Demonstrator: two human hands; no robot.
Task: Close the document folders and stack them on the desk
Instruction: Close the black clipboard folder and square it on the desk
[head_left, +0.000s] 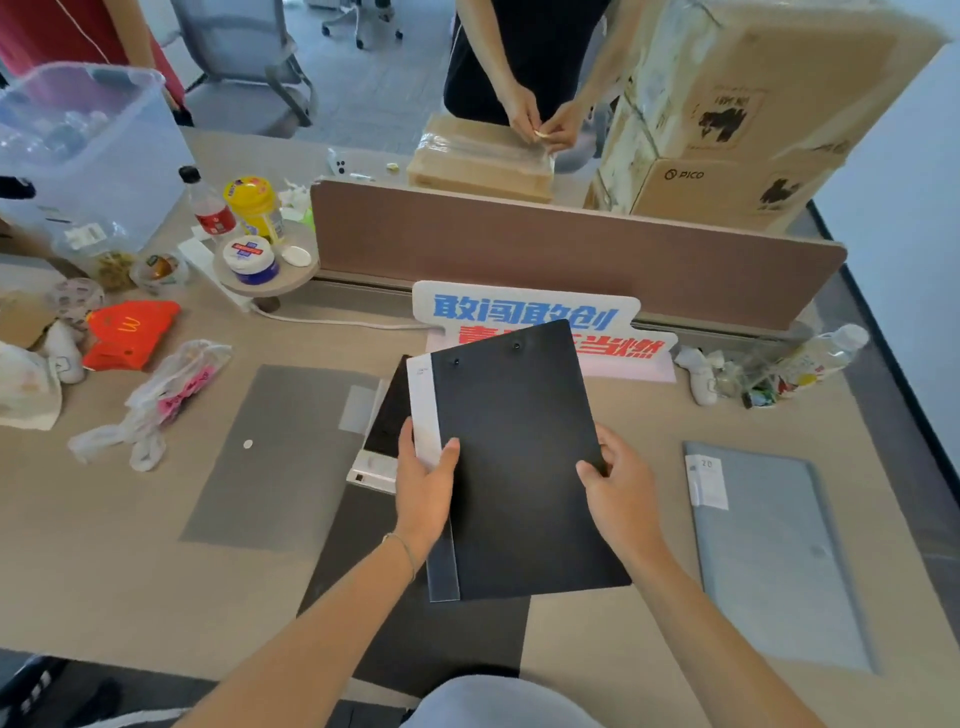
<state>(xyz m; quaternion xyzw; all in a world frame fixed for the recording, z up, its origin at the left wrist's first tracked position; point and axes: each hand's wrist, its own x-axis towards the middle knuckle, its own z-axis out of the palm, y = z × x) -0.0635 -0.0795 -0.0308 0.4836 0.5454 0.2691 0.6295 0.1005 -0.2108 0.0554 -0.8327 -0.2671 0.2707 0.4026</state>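
I take the brown divider panel (571, 249) as my landmark. Just in front of its middle I see a sign with blue and red characters (535, 317). At its left end a small round shelf (270, 280) carries a white and blue tub (250, 260), with a yellow jar (254, 205) and a red-labelled bottle (210, 210) just behind it. Further left I see a clear plastic bin (83, 145) and a red fast-food box (130, 332). Behind the panel stand cardboard boxes (727, 130) and a person in dark clothing (519, 52). Near its right end lies a clear water bottle (826, 358).
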